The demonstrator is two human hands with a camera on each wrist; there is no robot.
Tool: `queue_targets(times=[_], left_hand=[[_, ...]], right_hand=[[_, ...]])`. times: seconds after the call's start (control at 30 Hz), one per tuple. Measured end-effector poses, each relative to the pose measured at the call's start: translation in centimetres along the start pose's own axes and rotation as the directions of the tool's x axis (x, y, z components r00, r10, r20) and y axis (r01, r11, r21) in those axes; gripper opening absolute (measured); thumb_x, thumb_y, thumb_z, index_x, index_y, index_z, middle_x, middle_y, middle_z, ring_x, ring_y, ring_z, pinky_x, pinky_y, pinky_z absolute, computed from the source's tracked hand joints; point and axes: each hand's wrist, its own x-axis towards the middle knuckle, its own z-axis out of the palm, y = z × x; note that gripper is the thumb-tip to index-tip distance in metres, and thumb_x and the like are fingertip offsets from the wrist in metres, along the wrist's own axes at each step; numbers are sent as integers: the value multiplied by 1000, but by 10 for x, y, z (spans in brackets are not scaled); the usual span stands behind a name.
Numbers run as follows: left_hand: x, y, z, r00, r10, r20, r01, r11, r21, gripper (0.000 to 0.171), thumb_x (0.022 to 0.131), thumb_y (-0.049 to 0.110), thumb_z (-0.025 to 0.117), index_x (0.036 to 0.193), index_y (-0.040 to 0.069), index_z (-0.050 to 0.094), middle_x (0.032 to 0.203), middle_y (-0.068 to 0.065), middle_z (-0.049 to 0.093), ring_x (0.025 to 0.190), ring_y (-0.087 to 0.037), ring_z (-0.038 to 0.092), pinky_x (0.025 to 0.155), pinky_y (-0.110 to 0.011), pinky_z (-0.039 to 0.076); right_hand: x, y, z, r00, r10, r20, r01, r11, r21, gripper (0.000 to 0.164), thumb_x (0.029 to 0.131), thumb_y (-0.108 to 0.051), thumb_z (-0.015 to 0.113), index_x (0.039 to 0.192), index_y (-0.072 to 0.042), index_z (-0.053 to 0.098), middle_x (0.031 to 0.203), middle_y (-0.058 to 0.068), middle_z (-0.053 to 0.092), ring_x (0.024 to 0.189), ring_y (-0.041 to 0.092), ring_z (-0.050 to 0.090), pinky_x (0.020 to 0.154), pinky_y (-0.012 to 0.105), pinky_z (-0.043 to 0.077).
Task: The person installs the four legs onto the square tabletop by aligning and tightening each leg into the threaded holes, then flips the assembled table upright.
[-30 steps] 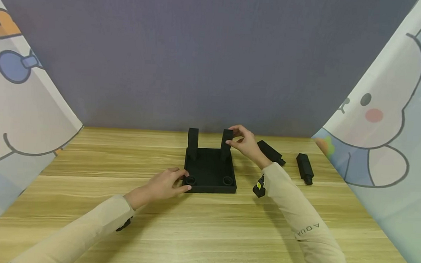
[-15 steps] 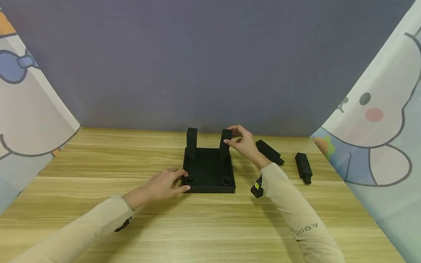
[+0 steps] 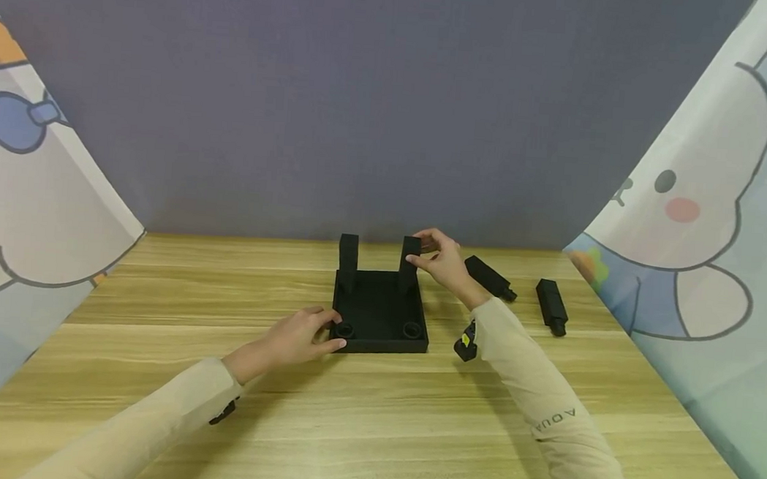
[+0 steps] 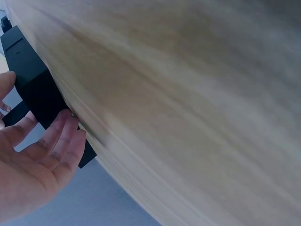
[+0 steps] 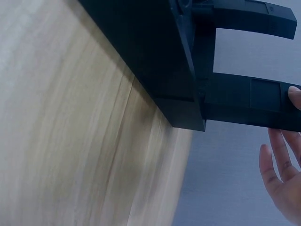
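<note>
A black square base [image 3: 382,311] with raised rims sits on the wooden table, round sockets showing at its two near corners. Two black posts stand upright at its far corners: the left post [image 3: 348,261] and the right post [image 3: 408,269]. My left hand [image 3: 293,336] grips the base's near left corner, thumb on the front side and fingers along the left wall [image 4: 44,94]. With thumb and fingers, my right hand [image 3: 444,261] pinches the right post near its top; the right wrist view shows that post [image 5: 244,99] seated at the base's corner.
Two more black posts with narrow peg ends lie on the table [image 3: 372,429] to the right: one post [image 3: 489,277] close behind my right forearm, another post [image 3: 552,306] farther right. A grey panel [image 3: 365,106] rises behind the table, with cartoon-printed cloths at both sides.
The head view has shifted very slightly. Both hands keep their holds, and the base and posts stay in place.
</note>
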Motion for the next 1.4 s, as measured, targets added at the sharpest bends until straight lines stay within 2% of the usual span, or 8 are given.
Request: queue_targets(times=[0.2,0.4,0.53,0.63,0.77,0.9,1.4], left_hand=[[0,2,0,1000,-1,3,1,1000,-5,41,85,41,62,114,12,59,96,-5,62,78,-12,59,58,-24,46],[0,2,0,1000,-2,3,2,1000,-1,41,85,41,62,114,13,59,95,-5,61,77,-12,58,58,-24,46],[0,3,0,1000,-7,2,7,1000,-1,41,85,41,62,114,13,59,96,-4,61,79,-12,59,59,-25,47],[0,3,0,1000,-12,5,12,1000,-3,40,85,41,62,114,13,59,95,-3,61,78,-11,57,60,-25,46],[0,4,0,1000,-21,12,21,1000,-6,40,85,41,62,113,14,59,94,-2,60,76,-10,56,60,-25,45],[0,4,0,1000,-27,14,28,1000,-9,40,85,41,62,114,14,59,95,-3,60,77,-11,57,60,-25,46],[-2,4,-2,999,-31,13,31,999,-15,41,85,40,62,115,13,58,95,-4,60,75,-10,55,57,-24,44]], right_hand=[[-1,2,-1,1000,-6,-4,6,1000,-6,41,78,-17,73,114,-5,57,106,16,61,95,30,60,74,40,51],[-1,1,-1,1000,-2,6,2,1000,28,44,78,-15,73,117,-3,55,109,20,59,98,34,59,76,46,49],[-6,-15,-6,999,8,36,-9,999,32,44,79,-7,70,118,3,53,111,25,57,100,39,57,77,48,49],[-7,-15,-7,998,1,57,-3,1000,31,44,80,-6,70,119,4,52,111,25,56,100,39,57,76,47,49],[-2,1,-7,997,-9,76,7,1000,29,46,80,-13,71,120,-3,52,112,20,58,101,33,58,77,44,51],[-1,2,-8,996,-12,91,12,1000,3,46,80,-14,71,121,-5,51,112,16,58,102,30,57,79,42,50],[-2,9,-20,991,-20,133,15,999,39,48,81,-16,70,123,-4,50,119,18,55,108,35,54,86,50,46]])
